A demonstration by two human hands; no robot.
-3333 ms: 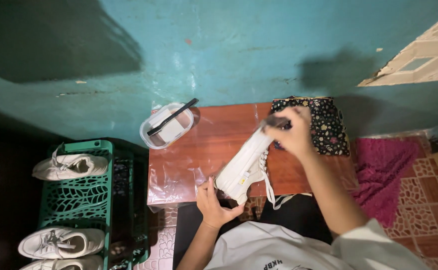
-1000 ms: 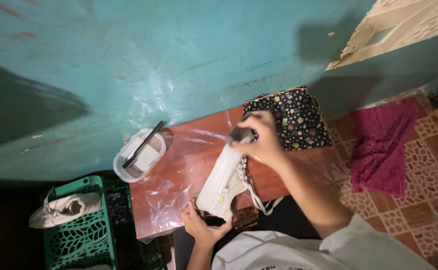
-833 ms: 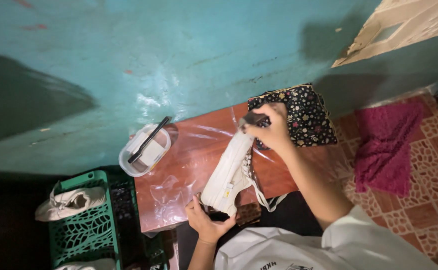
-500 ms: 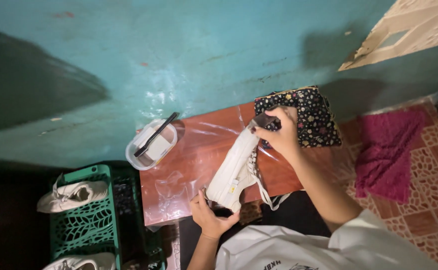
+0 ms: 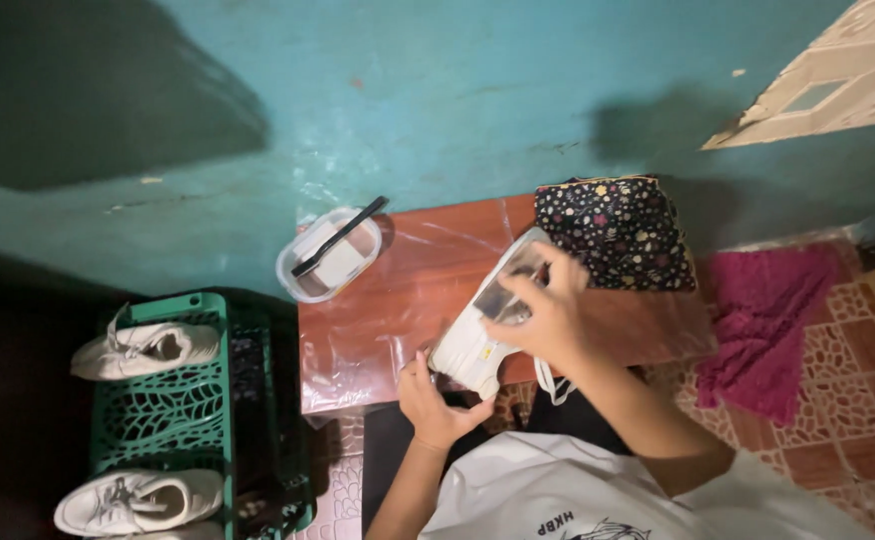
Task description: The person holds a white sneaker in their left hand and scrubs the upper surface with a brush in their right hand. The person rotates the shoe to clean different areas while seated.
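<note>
**Shoe held over counter**

Left hand (image 5: 436, 400) grips the heel end of the white shoe (image 5: 478, 335), fingers closed around it. Right hand (image 5: 548, 315) lies over the shoe's middle, fingers curled on it; whether they also pinch a tool, cannot tell. Shoe is tilted, toe toward the floral pouch (image 5: 613, 232), above the plastic-covered counter (image 5: 368, 320). Tub (image 5: 330, 258) with a black brush sits at the far left corner.

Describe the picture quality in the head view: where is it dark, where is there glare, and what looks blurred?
Head view: deep shadow covers the upper left wall and the left edge beside the green rack; glare streaks the plastic sheet on the red-brown table; the right hand and the white shoe are softened by motion blur, while the left hand is sharper; the floral pouch is clear.
</note>
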